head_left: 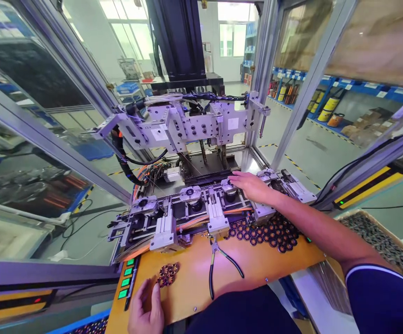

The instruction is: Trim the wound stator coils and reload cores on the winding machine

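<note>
My right hand point(252, 185) reaches forward over a metal winding fixture point(187, 215), its fingers on a round seat point(228, 185) that holds a ring part. Whether the fingers grip the part is hidden. My left hand point(146, 310) rests at the near edge of the orange work board point(191, 273), fingertips next to a small cluster of dark copper-wound rings point(167, 274). It holds nothing. More seats point(190, 192) stand in a row on the fixture.
A heap of several wound rings point(271, 232) lies at the board's right. Black-handled pliers point(218, 262) lie in the middle. Green lit buttons point(126, 278) line the left edge. A machine head point(187, 123) hangs above. A tray of rings point(379, 243) stands right.
</note>
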